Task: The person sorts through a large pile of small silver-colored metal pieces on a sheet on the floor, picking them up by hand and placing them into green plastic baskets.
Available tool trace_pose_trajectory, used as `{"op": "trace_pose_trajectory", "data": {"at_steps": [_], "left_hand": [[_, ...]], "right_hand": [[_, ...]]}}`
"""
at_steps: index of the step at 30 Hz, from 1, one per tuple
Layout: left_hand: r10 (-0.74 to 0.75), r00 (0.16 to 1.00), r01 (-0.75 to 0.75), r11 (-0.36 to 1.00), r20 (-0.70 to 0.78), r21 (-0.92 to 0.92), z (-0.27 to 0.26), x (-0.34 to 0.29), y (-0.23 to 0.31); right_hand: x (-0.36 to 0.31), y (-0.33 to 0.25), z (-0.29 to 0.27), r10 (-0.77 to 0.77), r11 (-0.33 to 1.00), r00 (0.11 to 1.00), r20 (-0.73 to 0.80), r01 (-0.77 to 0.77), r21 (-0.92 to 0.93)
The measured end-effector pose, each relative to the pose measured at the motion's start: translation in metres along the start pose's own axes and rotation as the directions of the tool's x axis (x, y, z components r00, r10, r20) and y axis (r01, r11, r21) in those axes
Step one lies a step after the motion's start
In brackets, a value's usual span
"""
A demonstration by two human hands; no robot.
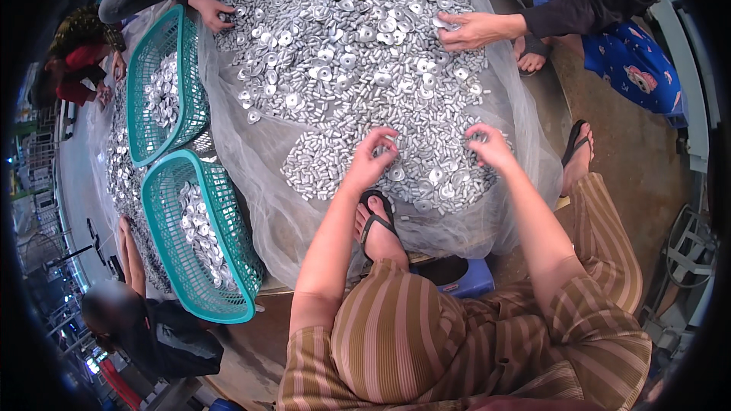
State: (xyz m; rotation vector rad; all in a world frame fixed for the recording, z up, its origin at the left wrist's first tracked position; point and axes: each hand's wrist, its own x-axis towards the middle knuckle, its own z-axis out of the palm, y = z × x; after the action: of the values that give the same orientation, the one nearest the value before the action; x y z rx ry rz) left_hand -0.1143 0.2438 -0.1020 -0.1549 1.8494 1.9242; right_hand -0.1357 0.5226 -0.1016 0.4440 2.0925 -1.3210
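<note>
A broad heap of small silvery metal cylinders [320,156] lies on a sheer mesh cloth, with round silvery discs with centre holes [368,33] mixed in. My left hand [371,158] is at the near part of the heap, its fingers curled toward the thumb. To the right, my right hand [491,147] hovers by the heap's edge, its fingers also curled in. Whatever either hand may pinch is too small or hidden to make out. Between and below my hands lie several discs [437,175] among the cylinders.
Two teal plastic baskets [148,183] holding silvery discs stand at the left. Across the heap, other people's hands [480,30] reach in. The mesh cloth [255,175] bunches around the pile. A blue stool [468,280] is beneath the near edge. Another person [156,331] sits at lower left.
</note>
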Motion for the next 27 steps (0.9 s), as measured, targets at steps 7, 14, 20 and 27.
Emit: {"op": "trace_pose_trajectory", "data": {"at_steps": [7, 14, 20, 27], "left_hand": [[0.138, 0.99, -0.088, 0.556, 0.012, 0.827, 0.01, -0.022, -0.008], [0.198, 0.968, -0.247, 0.685, 0.151, 0.685, 0.047, -0.03, -0.008], [0.256, 0.946, -0.298, 0.45, 0.198, 0.842, 0.064, -0.035, -0.027], [0.157, 0.986, -0.144, 0.976, -0.065, 0.164, 0.02, -0.037, -0.034]], "right_hand": [[-0.012, -0.013, 0.028, -0.323, 0.703, 0.944, -0.072, 0.188, -0.686], [-0.014, 0.0, 0.024, -0.321, 0.77, 0.94, -0.12, 0.185, -0.61], [-0.024, 0.0, 0.016, -0.286, 0.738, 0.958, -0.029, 0.2, -0.645], [-0.017, 0.024, 0.001, -0.338, 0.78, 0.94, 0.037, 0.302, -0.549]]}}
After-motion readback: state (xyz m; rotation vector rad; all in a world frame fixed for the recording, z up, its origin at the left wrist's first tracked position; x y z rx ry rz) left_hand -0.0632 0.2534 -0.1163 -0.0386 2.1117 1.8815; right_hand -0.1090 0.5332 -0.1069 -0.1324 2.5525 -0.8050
